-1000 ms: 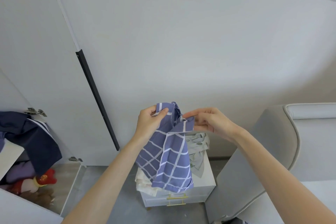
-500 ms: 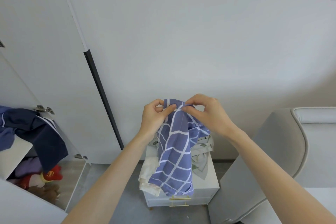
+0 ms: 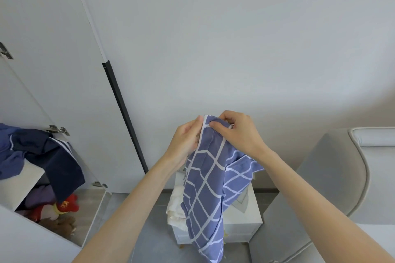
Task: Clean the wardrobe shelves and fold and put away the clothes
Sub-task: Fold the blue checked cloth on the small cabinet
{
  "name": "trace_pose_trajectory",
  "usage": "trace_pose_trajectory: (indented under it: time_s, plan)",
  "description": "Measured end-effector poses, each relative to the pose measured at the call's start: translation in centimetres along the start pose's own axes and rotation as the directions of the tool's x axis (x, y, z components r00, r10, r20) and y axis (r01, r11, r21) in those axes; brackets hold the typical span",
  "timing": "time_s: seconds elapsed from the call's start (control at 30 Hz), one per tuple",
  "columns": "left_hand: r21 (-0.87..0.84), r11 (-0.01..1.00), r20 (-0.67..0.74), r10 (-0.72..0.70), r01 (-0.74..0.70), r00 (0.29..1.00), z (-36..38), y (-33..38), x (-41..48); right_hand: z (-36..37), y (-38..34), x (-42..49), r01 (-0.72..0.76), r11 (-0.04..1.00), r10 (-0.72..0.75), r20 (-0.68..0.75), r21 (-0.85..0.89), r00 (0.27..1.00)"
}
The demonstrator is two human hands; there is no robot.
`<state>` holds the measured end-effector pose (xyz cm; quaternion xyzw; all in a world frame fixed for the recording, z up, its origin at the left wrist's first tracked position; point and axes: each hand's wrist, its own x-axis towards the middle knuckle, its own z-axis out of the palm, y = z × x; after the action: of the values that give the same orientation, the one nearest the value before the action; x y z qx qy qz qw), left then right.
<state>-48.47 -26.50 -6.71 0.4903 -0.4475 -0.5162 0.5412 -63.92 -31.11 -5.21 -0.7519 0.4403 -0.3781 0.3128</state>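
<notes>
Blue checked cloth (image 3: 205, 188) held up, hanging long in front of the stand (image 3: 252, 220), both hands on its top edge. Left hand (image 3: 186, 141) pinches the hem w/ thumb in front. Right hand (image 3: 239, 134) has fingers curled over the same edge, right beside the left, nearly touching. So: two tight grips, both at one spot. That's the risk.

W/ hands this close the cloth hangs bunched & twisted, one flap splaying off to the right, so any fold from here prob. goes skewed unless the hands spread along the hem first. Spreading means one pinch lets go, so a layer could slip & the lot drops.

Also, the tail hangs just in front of the cream cloth (image 3: 174, 205) drooping off the stand's edge. A swing could drag it to the floor (image 3: 149, 241). Over left, navy top (image 3: 49, 156) hangs half off the shelf (image 3: 21, 179) and could slide down too.
</notes>
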Motion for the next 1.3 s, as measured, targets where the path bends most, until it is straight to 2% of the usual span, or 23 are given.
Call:
trace_pose_trajectory:
  time_s: [0.13,0.23,0.37,0.47,0.57,0.63,0.67,0.73,0.77,0.83,0.93,0.97,1.0,1.17,1.3]
  plan:
    - [0.090,0.991,-0.027,0.106,-0.103,0.994,-0.2,-0.1,-0.2,0.1,-0.4,0.1,-0.002,0.999,0.001,0.021,0.052,1.000]
    - [0.105,0.985,-0.097,0.149,-0.138,0.984,-0.7,0.2,0.1,-0.2,0.3,0.2,-0.003,0.999,-0.002,0.124,0.040,0.992]
    - [0.160,0.971,-0.134,0.200,-0.178,0.971,-2.9,2.1,1.0,-1.4,3.3,0.3,-0.016,0.996,0.039,0.253,-0.091,0.967]
    - [0.224,0.951,-0.165,0.253,-0.214,0.953,-5.0,3.5,1.7,-1.9,5.9,0.3,-0.032,0.962,0.108,0.269,-0.272,0.957]
    - [0.237,0.941,-0.260,0.300,-0.241,0.918,-7.3,4.3,2.4,-1.8,7.9,0.7,-0.077,0.896,0.198,0.238,-0.438,0.951]
    - [0.308,0.921,-0.299,0.331,-0.238,0.895,-9.3,4.3,2.8,-1.7,8.1,0.9,-0.087,0.808,0.239,0.189,-0.583,0.952]
    - [0.358,0.904,-0.306,0.351,-0.235,0.885,-10.3,4.1,3.0,-1.7,8.0,1.0,-0.050,0.737,0.207,0.155,-0.674,0.966]
    - [0.424,0.873,-0.333,0.397,-0.240,0.855,-12.1,3.6,3.4,-1.7,7.7,1.3,0.059,0.600,0.049,0.111,-0.798,0.993]
    - [0.440,0.865,-0.362,0.417,-0.242,0.834,-12.9,3.4,3.4,-1.6,7.3,1.6,0.108,0.578,-0.039,0.105,-0.809,0.994]
    - [0.450,0.866,-0.446,0.430,-0.219,0.785,-14.5,3.1,3.6,-1.5,5.9,1.9,0.200,0.653,-0.169,0.117,-0.730,0.979]
    - [0.416,0.899,-0.566,0.374,-0.137,0.735,-17.1,2.1,3.9,-0.6,3.5,1.5,0.256,0.907,-0.212,0.162,-0.334,0.964]
    - [0.396,0.911,-0.590,0.348,-0.114,0.728,-18.0,1.7,4.0,0.0,2.7,1.1,0.251,0.945,-0.214,0.185,-0.209,0.959]
    - [0.374,0.923,-0.613,0.317,-0.088,0.724,-18.6,1.2,4.1,0.8,2.0,0.6,0.271,0.951,-0.236,0.217,-0.149,0.947]
    - [0.275,0.961,-0.706,0.179,0.032,0.686,-20.4,-0.7,4.3,4.7,0.7,-1.4,0.424,0.884,-0.319,0.408,-0.198,0.855]
    - [0.275,0.959,-0.686,0.148,0.065,0.712,-21.1,-1.9,4.1,6.6,0.5,-2.9,0.502,0.845,-0.367,0.483,-0.185,0.795]
